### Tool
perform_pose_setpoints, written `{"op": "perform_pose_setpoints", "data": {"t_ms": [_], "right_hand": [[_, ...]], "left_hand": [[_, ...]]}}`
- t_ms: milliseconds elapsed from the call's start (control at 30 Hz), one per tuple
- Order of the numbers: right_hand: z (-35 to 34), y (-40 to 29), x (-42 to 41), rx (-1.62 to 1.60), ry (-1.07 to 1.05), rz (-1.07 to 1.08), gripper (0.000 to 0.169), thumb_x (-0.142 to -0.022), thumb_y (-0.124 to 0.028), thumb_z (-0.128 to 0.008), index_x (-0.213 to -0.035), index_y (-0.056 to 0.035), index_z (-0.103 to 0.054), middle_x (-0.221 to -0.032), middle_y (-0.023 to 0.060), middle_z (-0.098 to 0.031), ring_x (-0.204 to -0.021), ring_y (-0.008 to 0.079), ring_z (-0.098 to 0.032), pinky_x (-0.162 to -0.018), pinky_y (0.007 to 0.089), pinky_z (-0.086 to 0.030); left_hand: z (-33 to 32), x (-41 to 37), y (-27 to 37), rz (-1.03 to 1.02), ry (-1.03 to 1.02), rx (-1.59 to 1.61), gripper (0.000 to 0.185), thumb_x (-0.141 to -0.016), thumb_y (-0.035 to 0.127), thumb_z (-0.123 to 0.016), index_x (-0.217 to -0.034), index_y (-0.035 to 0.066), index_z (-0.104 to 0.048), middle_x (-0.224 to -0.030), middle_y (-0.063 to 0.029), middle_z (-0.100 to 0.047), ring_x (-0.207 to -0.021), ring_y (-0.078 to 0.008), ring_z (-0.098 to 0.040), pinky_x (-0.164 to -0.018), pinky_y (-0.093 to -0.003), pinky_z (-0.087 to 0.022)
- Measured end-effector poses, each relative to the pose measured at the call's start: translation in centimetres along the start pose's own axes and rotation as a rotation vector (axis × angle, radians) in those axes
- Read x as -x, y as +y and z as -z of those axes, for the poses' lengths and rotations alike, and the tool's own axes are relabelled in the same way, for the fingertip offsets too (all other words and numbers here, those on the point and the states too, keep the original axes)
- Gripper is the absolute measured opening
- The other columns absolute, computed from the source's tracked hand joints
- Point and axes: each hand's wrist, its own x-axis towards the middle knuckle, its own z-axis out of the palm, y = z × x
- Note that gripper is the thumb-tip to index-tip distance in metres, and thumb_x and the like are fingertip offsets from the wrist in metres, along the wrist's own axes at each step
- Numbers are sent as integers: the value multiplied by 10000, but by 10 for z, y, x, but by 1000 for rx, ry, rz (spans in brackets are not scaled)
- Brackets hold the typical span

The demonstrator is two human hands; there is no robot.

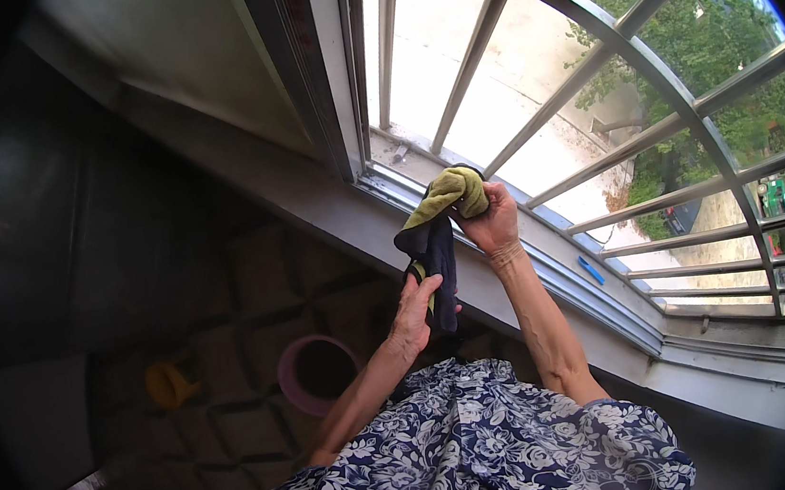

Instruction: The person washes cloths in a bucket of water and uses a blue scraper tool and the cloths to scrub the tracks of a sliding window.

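Note:
A cloth [439, 200], yellow-green on one face and dark grey on the other, is stretched between my two hands above the windowsill. My right hand [494, 220] grips its bunched upper end, close to the window bars. Lower down, my left hand [416, 308] holds the hanging dark part, with a strip of yellow-green showing beside the fingers. Some fingertips of both hands are hidden by the folds. Below the cloth run the metal tracks of the sliding window [561, 277] and the pale inner sill [392, 241].
Curved metal security bars [566, 87] stand outside the opening. A small blue object [590, 271] lies on the outer ledge. On the dim tiled floor are a pink bucket [297, 398] and a yellow object [169, 385]. A dark-edged window frame [294, 61] rises at upper left.

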Motion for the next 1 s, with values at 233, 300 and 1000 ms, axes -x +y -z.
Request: {"op": "perform_pose_setpoints", "data": {"t_ms": [233,300,1000], "right_hand": [[-15,-12,68,-46,-65,-41,461,-949,-370,-379,-1128,7,-575,-1085,146,-632,-1047,289,-585,-969,441,-424],[-16,-5,83,-30,-57,-59,477,-955,-392,-384,-1123,13,-574,-1078,155,-633,-1047,293,-588,-964,441,-435],[85,-11,328,76,655,580,249,-857,-140,-628,-1063,-5,-597,-973,80,-654,-884,161,-639,-806,302,-523]], "left_hand": [[52,14,-41,-301,106,-469,473,-959,472,-413,-1162,58,-519,-897,-62,-636,-701,-140,-630,-543,-256,-526],[78,10,-44,-320,198,-527,548,-960,500,-390,-1163,9,-524,-941,-76,-629,-774,-161,-626,-645,-264,-517],[-87,-18,-180,401,-1118,-935,1048,-666,547,-753,-1396,-42,-286,-1372,-204,-395,-1319,-276,-331,-1092,-364,-245]]}}
